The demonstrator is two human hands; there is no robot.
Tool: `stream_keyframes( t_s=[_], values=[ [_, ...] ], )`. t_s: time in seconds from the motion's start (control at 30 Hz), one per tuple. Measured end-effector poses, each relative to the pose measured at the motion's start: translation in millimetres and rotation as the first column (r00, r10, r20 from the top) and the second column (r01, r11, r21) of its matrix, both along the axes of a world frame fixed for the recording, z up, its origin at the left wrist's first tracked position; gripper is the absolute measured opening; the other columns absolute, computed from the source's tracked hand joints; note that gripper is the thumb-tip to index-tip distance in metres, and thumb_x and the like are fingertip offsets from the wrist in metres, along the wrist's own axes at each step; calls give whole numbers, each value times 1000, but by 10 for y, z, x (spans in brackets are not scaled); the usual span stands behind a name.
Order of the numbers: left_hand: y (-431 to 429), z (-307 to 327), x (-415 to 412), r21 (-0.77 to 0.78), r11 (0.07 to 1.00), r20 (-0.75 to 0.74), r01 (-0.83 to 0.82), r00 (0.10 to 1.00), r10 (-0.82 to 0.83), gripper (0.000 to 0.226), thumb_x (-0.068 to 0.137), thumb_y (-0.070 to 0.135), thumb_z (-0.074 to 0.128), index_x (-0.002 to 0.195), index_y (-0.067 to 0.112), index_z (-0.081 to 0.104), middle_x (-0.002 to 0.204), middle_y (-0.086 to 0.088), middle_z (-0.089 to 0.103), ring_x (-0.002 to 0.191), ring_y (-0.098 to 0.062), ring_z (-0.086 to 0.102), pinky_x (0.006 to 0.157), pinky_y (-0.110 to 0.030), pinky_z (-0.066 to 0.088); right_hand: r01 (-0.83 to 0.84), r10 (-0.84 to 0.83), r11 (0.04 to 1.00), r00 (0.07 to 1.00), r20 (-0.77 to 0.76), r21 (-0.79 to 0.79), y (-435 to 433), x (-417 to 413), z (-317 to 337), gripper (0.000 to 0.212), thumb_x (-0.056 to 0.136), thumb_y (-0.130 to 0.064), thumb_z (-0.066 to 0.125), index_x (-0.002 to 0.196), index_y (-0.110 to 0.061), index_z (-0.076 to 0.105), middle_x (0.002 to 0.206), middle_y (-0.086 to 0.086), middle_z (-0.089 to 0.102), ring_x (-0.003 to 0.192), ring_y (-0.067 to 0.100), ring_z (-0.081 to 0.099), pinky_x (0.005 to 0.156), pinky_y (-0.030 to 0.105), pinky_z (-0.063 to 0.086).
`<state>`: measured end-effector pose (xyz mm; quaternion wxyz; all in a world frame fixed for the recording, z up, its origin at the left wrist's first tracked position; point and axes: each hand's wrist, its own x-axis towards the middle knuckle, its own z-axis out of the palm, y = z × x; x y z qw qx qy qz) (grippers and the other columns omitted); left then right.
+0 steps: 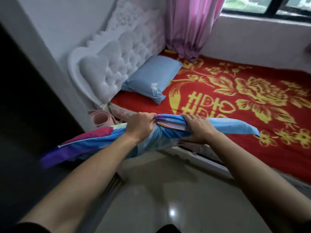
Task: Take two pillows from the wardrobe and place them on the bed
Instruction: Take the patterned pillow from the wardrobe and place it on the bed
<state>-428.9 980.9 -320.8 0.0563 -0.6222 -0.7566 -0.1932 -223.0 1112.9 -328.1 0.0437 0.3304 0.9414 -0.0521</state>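
A plain blue pillow [151, 78] lies on the bed [235, 91] against the white tufted headboard [107, 64]. I hold a second pillow [94, 143] with a blue, purple and pink cover in the air over the bed's near edge. My left hand [139, 125] grips its bunched middle from above. Just to the right, my right hand [198, 128] clasps the same pillow, fingers wrapped over the cloth. The bed has a red blanket with yellow flowers.
A dark wardrobe [20, 98] stands at the left. A pink rolled mat [102, 120] leans on the floor beside the headboard. Pink curtains [190, 26] hang at the bed's far corner under a window. Glossy tiled floor [159, 199] lies below my arms.
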Motion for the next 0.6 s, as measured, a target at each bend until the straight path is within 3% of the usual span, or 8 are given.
stream_keyframes(
  t_s=[0.2, 0.43, 0.6],
  values=[
    [750, 156, -32, 66, 998, -10, -4, 1000, 5, 24, 92, 41, 55, 101, 25, 71, 88, -6, 76, 81, -36, 68, 64, -39, 53, 35, -24, 987, 997, -67, 160, 827, -68, 98, 64, 76, -56, 69, 128, -26, 47, 115, 1, 66, 107, 27, 63, 84, 41, 47],
    [1532, 28, -787, 133, 991, 32, -9, 999, 5, 22, 93, 38, 57, 106, 29, 73, 88, -3, 77, 80, -31, 70, 62, -36, 53, -1, 22, 956, 997, -68, 292, 1643, -741, 65, 44, 81, -42, 64, 121, -26, 53, 111, -3, 68, 104, 25, 63, 87, 38, 44],
    [2335, -45, -1454, 178, 984, 37, 17, 999, -23, 26, 93, 40, 55, 110, 29, 71, 92, 0, 77, 83, -28, 71, 64, -35, 55, 77, -53, 942, 995, -82, 325, 2250, -1285, 166, 42, 82, -36, 62, 122, -25, 55, 119, -4, 67, 111, 23, 62, 94, 37, 44]
  ],
)
